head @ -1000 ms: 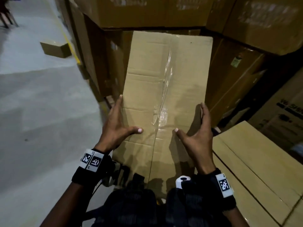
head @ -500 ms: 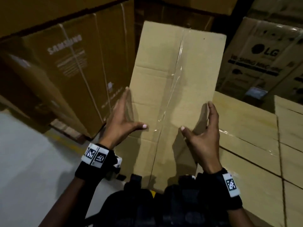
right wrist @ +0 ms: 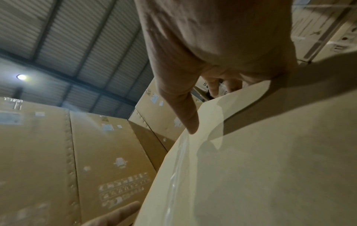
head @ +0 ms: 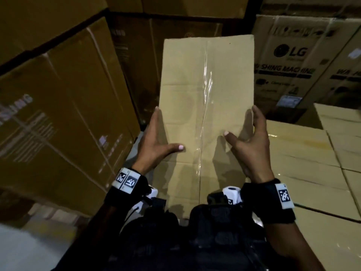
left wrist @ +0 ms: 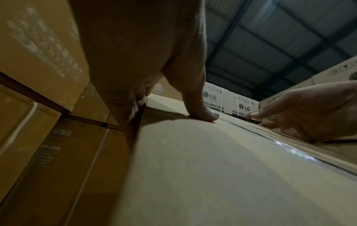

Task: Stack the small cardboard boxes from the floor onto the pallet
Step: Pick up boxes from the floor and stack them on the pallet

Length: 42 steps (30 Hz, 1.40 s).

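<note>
I carry a long tan cardboard box (head: 207, 94) with a clear tape seam down its top, held out in front of my chest. My left hand (head: 156, 141) presses its left side with straight fingers, thumb lying flat on the top. My right hand (head: 252, 141) presses the right side the same way, its thumb lifted just over the top. The left wrist view shows the left thumb (left wrist: 203, 113) on the box top (left wrist: 212, 168) and the right hand (left wrist: 309, 113) across it. The right wrist view looks along the box (right wrist: 270, 152).
A layer of flat tan boxes (head: 304, 153) lies low at my right, just beyond the carried box. Tall LG washing-machine cartons (head: 293, 61) stand behind it. Big brown cartons (head: 58, 114) wall the left. Grey floor (head: 19, 247) shows at bottom left.
My view and the carried box have swung right, from the open floor aisle to the stacked boxes and LG cartons. Both hands keep the same hold.
</note>
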Tool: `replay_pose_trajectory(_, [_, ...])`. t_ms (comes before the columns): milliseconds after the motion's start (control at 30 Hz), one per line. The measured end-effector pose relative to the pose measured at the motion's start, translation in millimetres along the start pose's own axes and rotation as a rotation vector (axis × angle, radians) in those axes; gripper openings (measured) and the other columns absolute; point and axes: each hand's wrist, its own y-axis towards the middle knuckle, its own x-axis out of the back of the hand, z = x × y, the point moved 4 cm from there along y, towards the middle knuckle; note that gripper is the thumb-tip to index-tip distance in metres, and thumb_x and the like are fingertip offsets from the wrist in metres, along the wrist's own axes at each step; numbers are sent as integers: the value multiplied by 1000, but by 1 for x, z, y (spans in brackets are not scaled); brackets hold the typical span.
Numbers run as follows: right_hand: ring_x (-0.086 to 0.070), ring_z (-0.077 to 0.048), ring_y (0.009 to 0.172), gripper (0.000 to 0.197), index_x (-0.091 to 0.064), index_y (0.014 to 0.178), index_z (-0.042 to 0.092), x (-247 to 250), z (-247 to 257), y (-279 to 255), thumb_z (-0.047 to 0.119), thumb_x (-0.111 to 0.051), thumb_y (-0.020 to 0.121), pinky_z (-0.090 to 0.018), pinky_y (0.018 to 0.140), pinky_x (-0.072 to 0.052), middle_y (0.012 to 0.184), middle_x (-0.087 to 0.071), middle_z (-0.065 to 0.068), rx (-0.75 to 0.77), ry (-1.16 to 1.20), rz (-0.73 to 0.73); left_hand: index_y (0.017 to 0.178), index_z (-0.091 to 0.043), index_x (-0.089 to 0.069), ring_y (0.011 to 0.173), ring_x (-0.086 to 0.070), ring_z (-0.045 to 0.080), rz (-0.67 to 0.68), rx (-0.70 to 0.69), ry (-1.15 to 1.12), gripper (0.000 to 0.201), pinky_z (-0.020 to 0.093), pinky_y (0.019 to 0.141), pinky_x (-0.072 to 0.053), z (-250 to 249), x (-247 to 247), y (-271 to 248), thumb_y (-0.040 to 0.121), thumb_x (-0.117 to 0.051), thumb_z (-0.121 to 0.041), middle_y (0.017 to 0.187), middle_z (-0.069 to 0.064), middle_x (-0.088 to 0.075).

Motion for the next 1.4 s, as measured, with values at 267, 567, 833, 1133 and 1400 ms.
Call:
replay_pose_trajectory(267, [-31, -12, 148, 95, -31, 157, 34, -2, -25, 77, 20, -86, 80, -44, 122, -32, 162, -34, 11, -91, -48, -138, 161, -35, -11, 154, -20, 22, 117, -37, 22, 139, 56, 122, -26, -10, -49, 119, 54, -99, -32, 168, -2, -21])
replay_pose_trajectory(567, [-39, -18, 144, 97, -32, 154, 36, 14, -73, 146, 21, -88, 77, -47, 118, -39, 158, -40, 8, -243, -83, -456, 161, -37, -11, 152, -22, 23, 448, -121, 32, 135, 53, 121, -26, -20, -151, 252, 59, -98, -30, 168, -2, -21])
replay_pose_trajectory(833, [-41, 21, 120, 92, -32, 157, 14, -6, -80, 210, 2, -83, 80, 3, 94, -34, 154, -39, 8, -268, -104, -685, 162, -37, -10, 152, -22, 22, 756, -224, 58, 131, 54, 122, -27, -25, -227, 380, 62, -96, -35, 167, -4, -22])
replay_pose_trajectory(1133, [-52, 27, 100, 93, -35, 155, 18, 32, -106, 258, 5, -85, 78, 3, 86, -38, 126, -51, 29, -354, -105, -902, 164, -24, -12, 151, -27, 20, 986, -364, 39, 133, 35, 120, -28, -62, -345, 438, 61, -96, -37, 166, 2, -27])
replay_pose_trajectory(1400, [-60, 8, 113, 96, -34, 155, 22, 81, -147, 321, 8, -86, 76, -26, 105, -49, 125, -55, 26, -422, -30, -951, 159, -16, -26, 129, -39, 7, 1036, -460, -3, 114, 19, 101, -31, -106, -427, 480, 68, -94, -17, 141, -10, -41])
